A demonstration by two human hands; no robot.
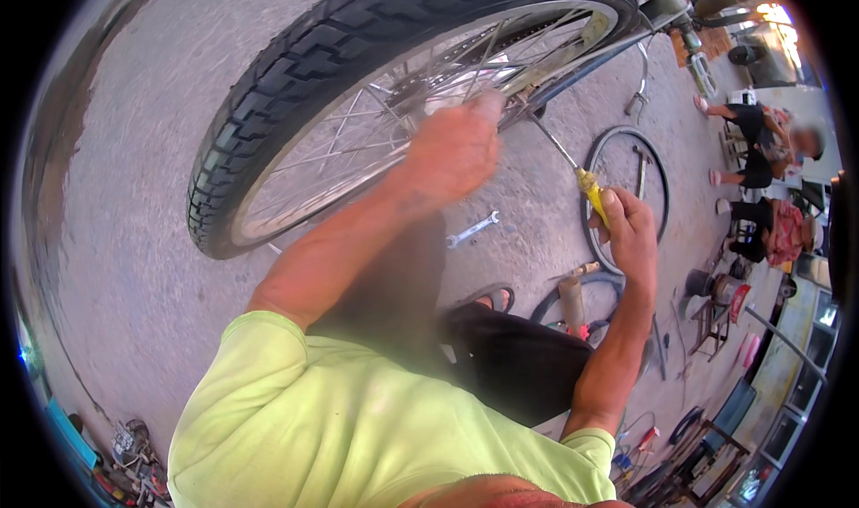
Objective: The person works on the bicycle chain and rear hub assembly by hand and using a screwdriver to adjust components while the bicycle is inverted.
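Bicycle wheel point(304, 70) just beyond my left hand point(455, 153), grip unclear; right hand point(631, 231) clamped on yellow-handled screwdriver point(590, 189). Tyre point(234, 137)'s black, knobby.

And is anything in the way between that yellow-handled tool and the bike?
Nothing visible. The right hand holds the yellow-handled tool, and no object crosses its shaft up to the bicycle frame. The left hand, blurred, is near the wheel, left of the shaft.
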